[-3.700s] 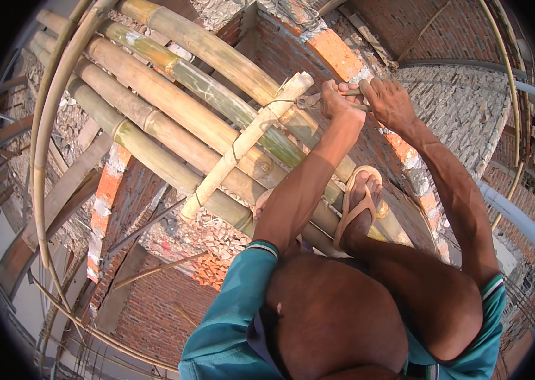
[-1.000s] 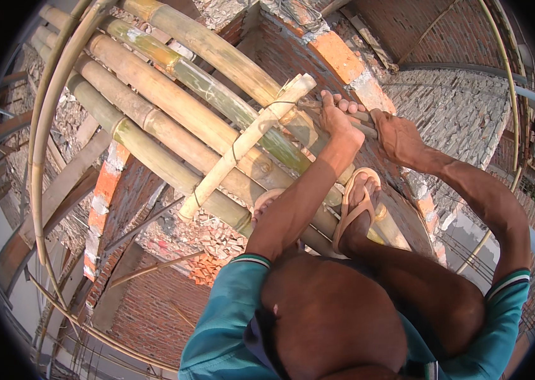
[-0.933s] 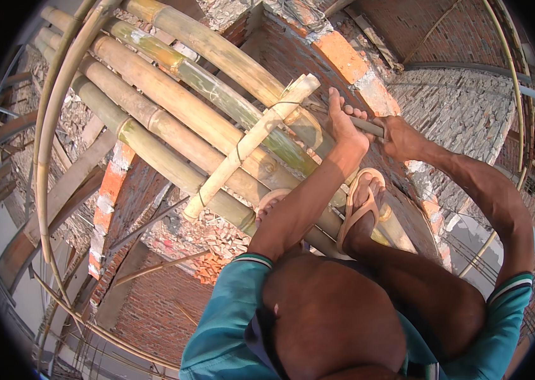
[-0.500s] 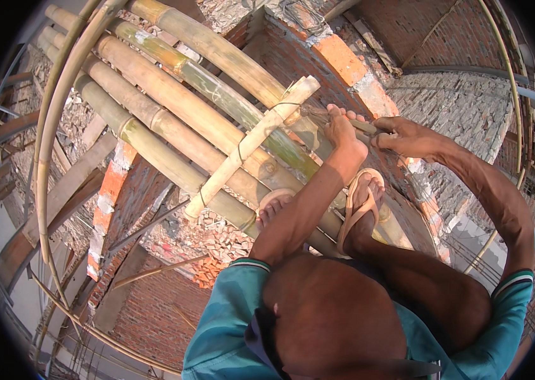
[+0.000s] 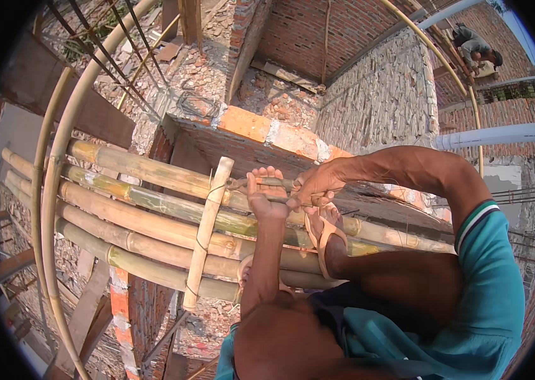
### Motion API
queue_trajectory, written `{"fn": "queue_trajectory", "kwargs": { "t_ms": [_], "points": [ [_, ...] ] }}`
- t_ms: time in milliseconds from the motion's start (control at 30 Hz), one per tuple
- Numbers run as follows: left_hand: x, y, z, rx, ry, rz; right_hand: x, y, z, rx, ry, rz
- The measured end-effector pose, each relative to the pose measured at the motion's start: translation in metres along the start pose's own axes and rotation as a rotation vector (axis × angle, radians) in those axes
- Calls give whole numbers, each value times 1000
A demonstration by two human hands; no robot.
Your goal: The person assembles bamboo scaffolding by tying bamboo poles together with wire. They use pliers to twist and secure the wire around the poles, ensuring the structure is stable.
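Several bamboo poles (image 5: 153, 218) lie side by side, crossed by a pale split-bamboo bar (image 5: 206, 234) that is tied on with thin dark wire. My left hand (image 5: 268, 195) is palm up beside the bar's upper end, its fingers stretched out. Across those fingers runs a thin brown rod (image 5: 285, 182), whose exact kind I cannot make out. My right hand (image 5: 317, 185) is closed round the rod's right part, just right of my left hand. The rod's left end reaches close to the wire at the bar. My sandalled feet (image 5: 327, 244) rest on the poles.
Beyond the poles runs a broken brick wall edge (image 5: 248, 125). Two upright bamboo poles (image 5: 49, 209) curve past the left side, near rusty steel bars (image 5: 112, 50). A white pipe (image 5: 501, 135) juts in at right. Another person (image 5: 473, 47) bends over at the far right.
The view has turned, so the poles now lie more level. My left hand has gone from curled on the rod to palm up with fingers stretched; my right hand keeps hold of the rod.
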State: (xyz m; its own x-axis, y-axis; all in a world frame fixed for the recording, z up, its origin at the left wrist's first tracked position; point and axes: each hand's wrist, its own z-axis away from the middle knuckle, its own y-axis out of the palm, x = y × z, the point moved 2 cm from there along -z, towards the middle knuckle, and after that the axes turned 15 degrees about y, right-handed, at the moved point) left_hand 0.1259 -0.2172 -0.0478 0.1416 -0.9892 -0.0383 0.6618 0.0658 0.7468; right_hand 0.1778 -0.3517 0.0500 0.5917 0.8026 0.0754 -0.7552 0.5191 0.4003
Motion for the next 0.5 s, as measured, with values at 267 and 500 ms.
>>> {"fn": "queue_trajectory", "kwargs": {
  "t_ms": [267, 500],
  "points": [
    [3, 12, -13, -246, -29, -363, -7, 20, 5, -1127, -385, 740],
    [-23, -4, -3, -14, -20, -399, -15, 33, -9, -166, -181, -142]
  ]
}}
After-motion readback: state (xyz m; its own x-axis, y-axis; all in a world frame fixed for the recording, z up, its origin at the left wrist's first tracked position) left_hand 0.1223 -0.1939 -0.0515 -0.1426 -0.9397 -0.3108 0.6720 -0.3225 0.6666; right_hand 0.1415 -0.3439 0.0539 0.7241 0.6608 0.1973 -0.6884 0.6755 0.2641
